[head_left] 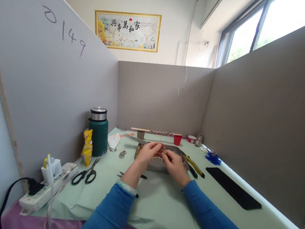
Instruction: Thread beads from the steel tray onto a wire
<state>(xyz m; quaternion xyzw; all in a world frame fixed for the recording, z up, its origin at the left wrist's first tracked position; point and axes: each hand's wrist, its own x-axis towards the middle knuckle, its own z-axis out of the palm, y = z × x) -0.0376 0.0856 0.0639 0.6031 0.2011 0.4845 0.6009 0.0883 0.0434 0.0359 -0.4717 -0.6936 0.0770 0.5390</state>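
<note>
My left hand and my right hand meet over a shallow metal tray in the middle of the table. Both have their fingers pinched together on something small and thin that I cannot make out. Thin wires or sticks run from my left hand's fingers toward the back left. The tray holds small gold and dark bits, mostly hidden by my hands. Blue sleeves cover both forearms.
Black scissors, a white power strip with a charger, a yellow packet and a green flask stand at the left. Yellow-handled pliers, a black pad, a red cup and blue feathers lie to the right.
</note>
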